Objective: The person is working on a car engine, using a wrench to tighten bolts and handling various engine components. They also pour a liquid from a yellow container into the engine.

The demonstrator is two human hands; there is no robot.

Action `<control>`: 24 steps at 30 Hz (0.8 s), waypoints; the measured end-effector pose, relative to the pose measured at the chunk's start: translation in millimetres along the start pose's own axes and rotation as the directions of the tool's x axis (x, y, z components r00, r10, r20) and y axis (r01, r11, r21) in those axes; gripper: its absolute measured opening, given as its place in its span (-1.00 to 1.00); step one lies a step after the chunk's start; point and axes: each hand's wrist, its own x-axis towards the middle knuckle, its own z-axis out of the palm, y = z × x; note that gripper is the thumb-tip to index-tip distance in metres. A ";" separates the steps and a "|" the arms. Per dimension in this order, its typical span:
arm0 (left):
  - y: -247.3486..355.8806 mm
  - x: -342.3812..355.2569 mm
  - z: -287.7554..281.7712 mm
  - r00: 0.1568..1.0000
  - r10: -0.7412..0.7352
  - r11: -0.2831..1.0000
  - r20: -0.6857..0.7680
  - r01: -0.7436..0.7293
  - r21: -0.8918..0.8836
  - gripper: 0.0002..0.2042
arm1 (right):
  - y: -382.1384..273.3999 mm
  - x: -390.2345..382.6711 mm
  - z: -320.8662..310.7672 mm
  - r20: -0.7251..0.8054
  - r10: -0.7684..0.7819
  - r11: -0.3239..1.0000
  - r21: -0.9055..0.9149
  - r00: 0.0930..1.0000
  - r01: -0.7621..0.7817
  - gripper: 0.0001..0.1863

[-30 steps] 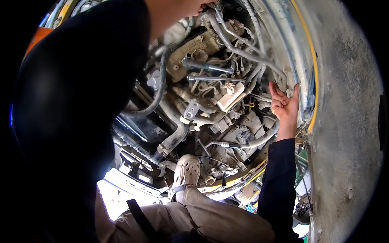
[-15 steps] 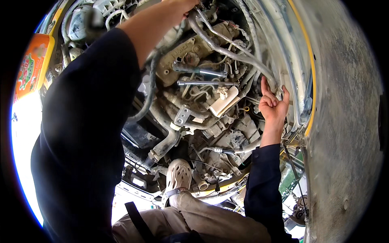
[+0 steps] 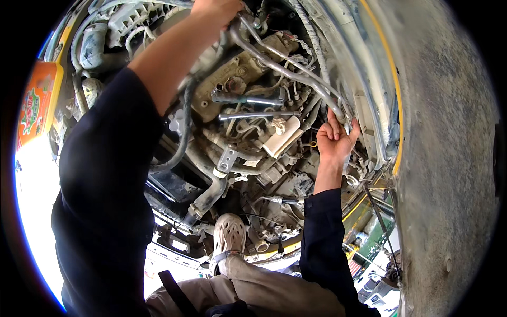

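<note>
My right grip [image 3: 334, 148] clamps the metal pipe [image 3: 274, 64], open room beside the yellow edge [image 3: 400, 121]; left grip [image 3: 219, 10], I can't tell.

Grimy engine [image 3: 272, 174] is basically serving as the shelf here. A ratchet-style hand tool [image 3: 261, 100] is lying by the beige valve cover [image 3: 202, 96], and a slim chrome bar [image 3: 259, 114] is resting just beside it, nearly parallel. Near that bar a cream slab [image 3: 283, 138] is sitting at an angle, with a crumpled off-white wad [image 3: 278, 124] perching at its edge.
</note>
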 end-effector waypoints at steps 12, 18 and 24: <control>-4.3 -22.5 -22.1 0.976 -0.028 0.983 0.215 -0.011 0.181 -0.75 | -7.9 -12.1 13.2 -0.210 0.100 0.967 -0.209 0.973 -0.144 -0.35; -10.2 -39.7 -16.0 0.935 0.230 0.920 0.271 -0.299 0.252 -0.58 | -11.4 -13.5 15.6 -0.213 0.108 0.969 -0.196 0.971 -0.151 -0.37; -16.4 -50.6 -15.9 0.923 0.349 0.859 0.164 -0.385 0.338 -0.57 | -7.0 -15.0 5.6 -0.115 0.114 0.977 -0.165 0.987 -0.133 -0.41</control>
